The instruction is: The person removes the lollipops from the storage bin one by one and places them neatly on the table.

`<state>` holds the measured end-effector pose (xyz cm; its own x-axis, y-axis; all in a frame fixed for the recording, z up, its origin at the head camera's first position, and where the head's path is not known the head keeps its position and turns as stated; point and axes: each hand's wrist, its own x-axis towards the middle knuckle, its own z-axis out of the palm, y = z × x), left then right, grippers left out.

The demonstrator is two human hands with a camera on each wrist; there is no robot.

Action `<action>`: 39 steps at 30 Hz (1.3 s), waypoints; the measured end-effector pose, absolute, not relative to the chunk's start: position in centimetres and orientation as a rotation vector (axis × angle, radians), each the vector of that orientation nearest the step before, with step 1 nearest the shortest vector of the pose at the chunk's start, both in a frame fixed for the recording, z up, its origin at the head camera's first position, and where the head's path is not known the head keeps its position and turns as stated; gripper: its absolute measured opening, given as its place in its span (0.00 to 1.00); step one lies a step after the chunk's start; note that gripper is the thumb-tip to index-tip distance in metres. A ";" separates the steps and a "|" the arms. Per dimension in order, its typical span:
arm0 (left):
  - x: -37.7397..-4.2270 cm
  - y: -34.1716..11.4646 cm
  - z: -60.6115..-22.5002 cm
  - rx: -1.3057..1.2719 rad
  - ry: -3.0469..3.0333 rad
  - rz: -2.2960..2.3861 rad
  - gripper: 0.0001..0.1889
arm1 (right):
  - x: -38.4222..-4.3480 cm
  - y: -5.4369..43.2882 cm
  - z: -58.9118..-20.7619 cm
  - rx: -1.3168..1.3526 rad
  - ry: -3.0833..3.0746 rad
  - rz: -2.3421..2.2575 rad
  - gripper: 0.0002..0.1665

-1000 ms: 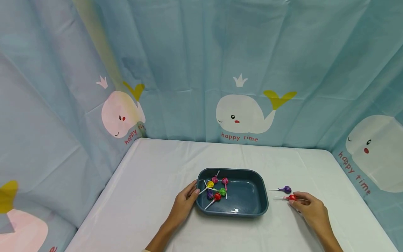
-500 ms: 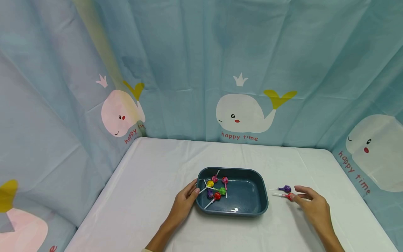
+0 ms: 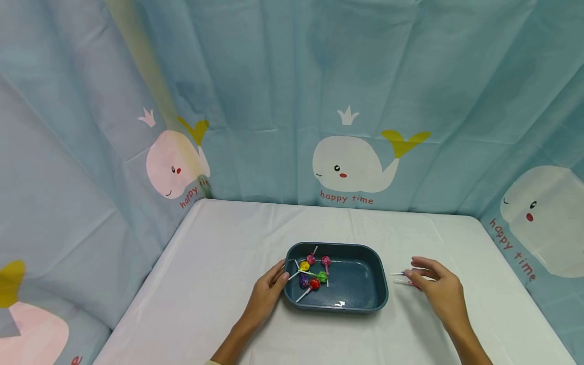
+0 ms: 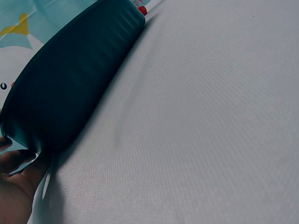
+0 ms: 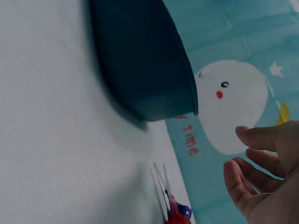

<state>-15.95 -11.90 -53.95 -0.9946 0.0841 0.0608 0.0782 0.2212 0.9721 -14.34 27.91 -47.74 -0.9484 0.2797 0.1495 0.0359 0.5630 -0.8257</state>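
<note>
At the left end of a dark blue-grey tray (image 3: pixel 358 284), my left hand (image 3: pixel 264 294) grips the rim and end wall, its thumb at the rim. Several wrapped lollipops lie in the tray's left half, among them a yellow one (image 3: pixel 304 266), a green one (image 3: pixel 322 277) and a red one (image 3: pixel 315 284). Right of the tray my right hand (image 3: pixel 442 294) hovers over two more on the table, its fingers apart and holding nothing. The hand mostly covers these in the head view; the right wrist view shows a red lollipop (image 5: pixel 177 218) beside a purple lollipop (image 5: pixel 185 211).
A white cloth covers the table (image 3: pixel 219 253). Behind it and along both sides hangs a blue curtain (image 3: pixel 283 101) printed with whales and the words "happy time".
The right hand touched the red lollipop, which shifted slightly up beside the purple one; then the hand let go and moved up and left over both. Left hand and tray stay in place.
</note>
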 end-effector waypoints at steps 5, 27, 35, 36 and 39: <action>-16.1 -11.9 -54.1 0.169 2.437 1.961 0.28 | -14.6 26.8 -47.4 -0.208 -2.542 1.327 0.29; -16.1 -11.5 -54.1 0.166 2.451 1.954 0.27 | -15.5 21.6 -47.6 -0.046 -2.579 1.522 0.29; -16.0 -11.7 -54.1 0.152 2.469 1.946 0.27 | -16.6 19.3 -47.9 -0.032 -2.600 1.516 0.27; -16.0 -11.7 -54.1 0.149 2.467 1.947 0.27 | -16.7 19.0 -47.9 -0.031 -2.604 1.515 0.27; -15.9 -11.7 -54.1 0.142 2.466 1.948 0.27 | -17.1 17.9 -48.0 -0.020 -2.631 1.502 0.26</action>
<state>-15.95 -11.73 -54.06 -0.9959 0.0681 0.0593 0.0735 0.2288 0.9707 -17.07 17.88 -48.03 -0.9936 0.0670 0.0905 -0.0439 0.5098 -0.8591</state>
